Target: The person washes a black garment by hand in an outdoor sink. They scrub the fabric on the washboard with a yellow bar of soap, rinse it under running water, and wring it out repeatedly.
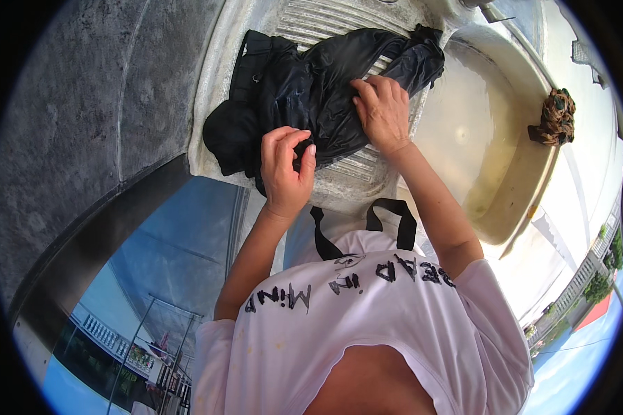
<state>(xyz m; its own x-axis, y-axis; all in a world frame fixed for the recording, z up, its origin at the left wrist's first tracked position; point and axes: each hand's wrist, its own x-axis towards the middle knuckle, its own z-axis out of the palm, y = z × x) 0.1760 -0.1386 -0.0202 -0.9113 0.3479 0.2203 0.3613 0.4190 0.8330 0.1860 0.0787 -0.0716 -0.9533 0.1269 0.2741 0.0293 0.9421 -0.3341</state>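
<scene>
A wet black garment (pixel 342 62) of thin shiny fabric lies crumpled across the ridged washboard (pixel 355 168) of a stone laundry sink. A wide gathered band (pixel 249 67) shows at its left end, beside a rounded matte black cloth part (pixel 228 136). Over the garment's near left edge is my left hand (pixel 288 171), thumb and fingers curved apart with nothing visible between them. My right hand (pixel 383 111) is on the garment's right half, fingers bent down onto it near a bare strip of ridges. Whether it pinches any fabric is hidden.
Right of the washboard, a deep basin (pixel 529 189) holds cloudy water. A bunched camouflage cloth (pixel 555 116) sits on its outer rim. A metal tap (pixel 480 4) shows at the top edge. Along the left runs a dark grey slab (pixel 78 98). Black straps (pixel 392 207) hang at my waist.
</scene>
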